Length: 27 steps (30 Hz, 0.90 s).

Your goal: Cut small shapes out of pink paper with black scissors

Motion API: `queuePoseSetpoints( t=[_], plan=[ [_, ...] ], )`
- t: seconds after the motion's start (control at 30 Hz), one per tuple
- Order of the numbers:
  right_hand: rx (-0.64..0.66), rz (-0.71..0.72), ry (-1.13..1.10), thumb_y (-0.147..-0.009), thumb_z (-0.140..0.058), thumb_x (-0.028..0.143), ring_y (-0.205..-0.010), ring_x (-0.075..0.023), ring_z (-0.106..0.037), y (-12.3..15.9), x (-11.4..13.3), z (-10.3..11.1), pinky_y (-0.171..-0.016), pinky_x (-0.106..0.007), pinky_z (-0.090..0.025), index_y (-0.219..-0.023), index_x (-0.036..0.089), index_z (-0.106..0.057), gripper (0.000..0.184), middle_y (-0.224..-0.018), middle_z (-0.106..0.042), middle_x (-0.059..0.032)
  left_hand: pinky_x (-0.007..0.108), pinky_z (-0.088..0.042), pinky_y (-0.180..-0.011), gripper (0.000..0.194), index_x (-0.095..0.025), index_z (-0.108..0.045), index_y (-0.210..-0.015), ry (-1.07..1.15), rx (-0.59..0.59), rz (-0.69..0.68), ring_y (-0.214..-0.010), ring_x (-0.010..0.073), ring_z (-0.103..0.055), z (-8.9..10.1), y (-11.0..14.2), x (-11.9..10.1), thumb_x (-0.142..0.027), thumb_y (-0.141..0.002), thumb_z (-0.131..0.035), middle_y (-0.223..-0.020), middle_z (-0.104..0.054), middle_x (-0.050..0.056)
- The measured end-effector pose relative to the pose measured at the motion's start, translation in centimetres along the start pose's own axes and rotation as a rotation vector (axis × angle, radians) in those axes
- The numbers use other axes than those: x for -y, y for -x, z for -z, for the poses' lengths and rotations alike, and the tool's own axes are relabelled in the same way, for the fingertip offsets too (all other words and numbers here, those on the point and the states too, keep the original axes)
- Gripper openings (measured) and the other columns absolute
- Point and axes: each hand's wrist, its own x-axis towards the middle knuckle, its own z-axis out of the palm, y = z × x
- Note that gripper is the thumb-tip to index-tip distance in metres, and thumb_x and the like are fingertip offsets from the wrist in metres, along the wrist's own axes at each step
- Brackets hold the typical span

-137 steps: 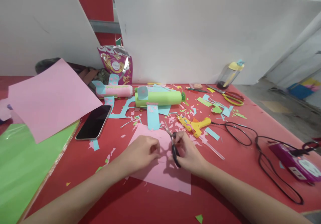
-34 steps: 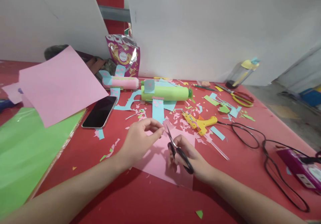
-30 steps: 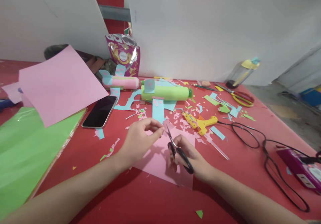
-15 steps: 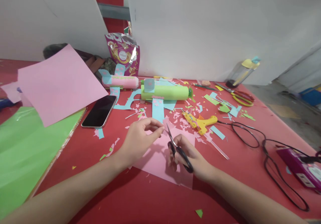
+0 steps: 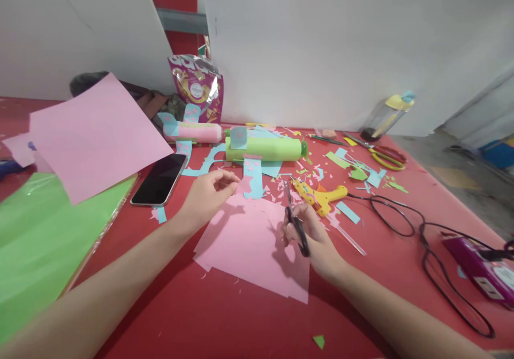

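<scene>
Between the fingertips of my left hand (image 5: 212,195) is a small piece of pink paper (image 5: 243,184). My right hand (image 5: 311,236) has its fingers in the handles of black-handled scissors (image 5: 296,222), whose blades point away from me and look closed. Below both hands lie pink paper sheets (image 5: 249,241) on the red table. Just beyond is a green paper-covered bottle (image 5: 265,149) with light blue paper fins. A blue strip (image 5: 252,179) with pink bits on it sticks out from the bottle toward my left hand.
A yellow glue gun (image 5: 321,195) with a black cord lies to the right among paper scraps. Left are a phone (image 5: 159,179), a large pink sheet (image 5: 96,134) and green wrapping (image 5: 52,241). A pink bottle (image 5: 196,132), snack bag (image 5: 198,88) and larger scissors (image 5: 381,152) lie farther back.
My hands have moved apart: the left went left and slightly away with the pink piece, the right went right with the scissors. More of the pink sheets below shows now.
</scene>
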Motion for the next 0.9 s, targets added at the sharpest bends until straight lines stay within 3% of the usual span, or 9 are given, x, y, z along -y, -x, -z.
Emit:
queuePoseSetpoints(
  t=[0.07, 0.2, 0.27, 0.4, 0.53, 0.6, 0.73, 0.9],
  plan=[
    [-0.021, 0.023, 0.024, -0.07, -0.057, 0.029, -0.052, -0.0097, -0.048, -0.1, 0.1, 0.1, -0.052, -0.027, -0.039, -0.074, 0.024, -0.03, 0.028, -0.059, -0.042, 0.0083, 0.031, -0.044, -0.071, 0.017, -0.016, -0.058, -0.082, -0.131, 0.105, -0.001, -0.078, 0.0186, -0.058, 0.3, -0.7, 1.0, -0.026, -0.073, -0.047, -0.085, -0.063, 0.006],
    [-0.043, 0.048, 0.05, -0.07, -0.057, 0.03, -0.052, -0.01, -0.046, -0.3, 0.1, 0.2, -0.052, -0.026, -0.037, -0.074, 0.025, -0.029, 0.029, -0.059, -0.04, 0.0079, 0.044, -0.035, -0.082, 0.024, -0.014, -0.055, -0.094, -0.567, 0.041, -0.079, -0.097, 0.0277, -0.051, 0.2, -1.1, 2.1, -0.024, -0.076, -0.041, -0.103, -0.057, 0.014],
    [-0.045, 0.057, 0.075, -0.07, -0.058, 0.033, -0.055, -0.0105, -0.046, -0.4, 0.0, 0.2, -0.054, -0.027, -0.038, -0.074, 0.025, -0.029, 0.03, -0.061, -0.04, 0.0073, 0.045, -0.032, -0.083, 0.022, -0.015, -0.055, -0.09, -0.673, 0.119, -0.176, -0.099, 0.0281, -0.049, -0.1, -0.8, 1.8, -0.027, -0.077, -0.042, -0.102, -0.056, 0.012],
    [0.069, 0.088, 0.092, -0.07, -0.058, 0.043, -0.063, -0.0128, -0.049, -0.1, -0.1, 0.3, -0.063, -0.032, -0.042, -0.077, 0.025, -0.03, 0.033, -0.068, -0.043, 0.0043, 0.036, -0.035, -0.081, 0.03, -0.018, -0.053, -0.09, -0.597, 0.501, -0.394, -0.094, 0.0236, -0.049, -0.9, 0.2, 1.0, -0.039, -0.068, -0.057, -0.098, -0.056, 0.006],
    [0.312, 0.052, 0.038, -0.072, -0.055, 0.048, -0.071, -0.016, -0.055, 0.2, -0.4, 0.3, -0.071, -0.038, -0.042, -0.082, 0.024, -0.03, 0.036, -0.072, -0.049, 0.0013, 0.03, -0.037, -0.071, 0.037, -0.016, -0.051, -0.089, -0.603, 0.567, -0.369, -0.087, 0.0228, -0.047, -1.4, 0.8, 0.9, -0.038, -0.062, -0.065, -0.094, -0.053, 0.007],
    [0.368, 0.036, -0.006, -0.073, -0.053, 0.048, -0.071, -0.0157, -0.057, 0.1, -0.8, 0.1, -0.073, -0.039, -0.041, -0.082, 0.024, -0.029, 0.035, -0.075, -0.051, 0.0005, 0.029, -0.036, -0.068, 0.036, -0.016, -0.05, -0.086, -0.602, 0.584, -0.351, -0.084, 0.0223, -0.047, -1.6, 0.9, 1.0, -0.038, -0.061, -0.065, -0.09, -0.054, 0.006],
    [0.323, 0.04, -0.073, -0.074, -0.051, 0.048, -0.067, -0.0144, -0.058, -0.8, -1.5, -0.4, -0.066, -0.036, -0.045, -0.083, 0.024, -0.029, 0.033, -0.076, -0.049, 0.001, 0.027, -0.034, -0.061, 0.032, -0.017, -0.048, -0.076, -0.579, 0.595, -0.339, -0.077, 0.0208, -0.047, -1.7, 0.9, 1.2, -0.038, -0.06, -0.066, -0.079, -0.054, 0.003],
    [0.113, 0.194, -0.013, -0.072, -0.054, 0.048, -0.066, -0.0145, -0.054, -1.7, -1.7, -0.8, -0.057, -0.032, -0.047, -0.082, 0.025, -0.032, 0.034, -0.076, -0.045, 0.0009, 0.026, -0.034, -0.058, 0.03, -0.017, -0.048, -0.073, -0.578, 0.578, -0.344, -0.073, 0.0196, -0.048, -1.6, 0.9, 1.2, -0.038, -0.06, -0.066, -0.077, -0.053, 0.003]
  ],
)
